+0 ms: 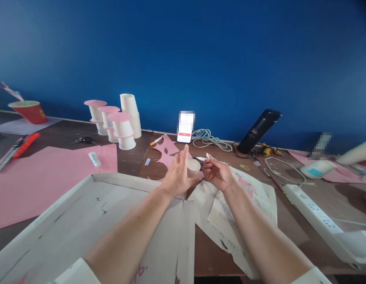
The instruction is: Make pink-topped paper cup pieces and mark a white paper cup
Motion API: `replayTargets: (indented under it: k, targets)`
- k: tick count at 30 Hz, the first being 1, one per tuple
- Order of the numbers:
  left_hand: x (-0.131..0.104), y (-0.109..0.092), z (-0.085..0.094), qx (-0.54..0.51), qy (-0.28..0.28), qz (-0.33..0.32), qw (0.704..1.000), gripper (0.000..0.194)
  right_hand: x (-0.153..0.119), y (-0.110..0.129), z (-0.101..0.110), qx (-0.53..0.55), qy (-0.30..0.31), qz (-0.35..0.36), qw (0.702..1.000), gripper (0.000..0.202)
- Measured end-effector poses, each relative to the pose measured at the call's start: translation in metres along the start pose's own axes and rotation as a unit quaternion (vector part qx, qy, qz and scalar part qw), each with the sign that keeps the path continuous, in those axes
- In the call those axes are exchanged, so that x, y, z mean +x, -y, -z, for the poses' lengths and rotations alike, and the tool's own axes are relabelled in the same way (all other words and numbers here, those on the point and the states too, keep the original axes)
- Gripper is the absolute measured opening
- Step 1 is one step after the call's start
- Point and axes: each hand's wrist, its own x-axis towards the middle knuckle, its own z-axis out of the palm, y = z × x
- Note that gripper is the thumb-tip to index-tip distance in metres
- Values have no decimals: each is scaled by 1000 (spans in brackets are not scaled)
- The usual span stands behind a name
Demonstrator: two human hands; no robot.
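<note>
A small pale paper cup (pixel 193 167) sits in the curve of my left hand (pixel 178 172), with the thumb along its near side and one finger pointing up beside it. Whether the cup stands upright or bottom up I cannot tell. Just right of the cup, my right hand (pixel 219 172) is closed in a pinch on a small white piece (pixel 208 156), too small to name. Pink paper scraps (pixel 166 152) with round cut-outs lie beyond my left hand. Under my right forearm are crumpled printed sheets (pixel 261 193).
A white cardboard lid (pixel 112 221) and pink paper sheets (pixel 55 169) cover the left side. Behind are cups stacked with pink discs (pixel 120 117), taller white cups (pixel 130 112) and a lit phone (pixel 184 126). A black flask (pixel 256 132) leans right, beyond a power strip (pixel 314 215).
</note>
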Motion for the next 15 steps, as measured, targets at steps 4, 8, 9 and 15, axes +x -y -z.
replayTargets:
  k: [4,8,9,15]
  targets:
    - [1,1,1,30,-13,2,999,98,-6,0,-7,32,45,6,998,17]
    - [1,1,0,32,-14,-38,999,93,-16,0,-13,67,92,61,992,28]
    - [1,1,0,29,-13,-41,999,92,-18,1,-14,72,101,71,990,31]
    - [0,0,-1,28,-7,-49,998,91,-25,1,-14,75,111,91,987,35]
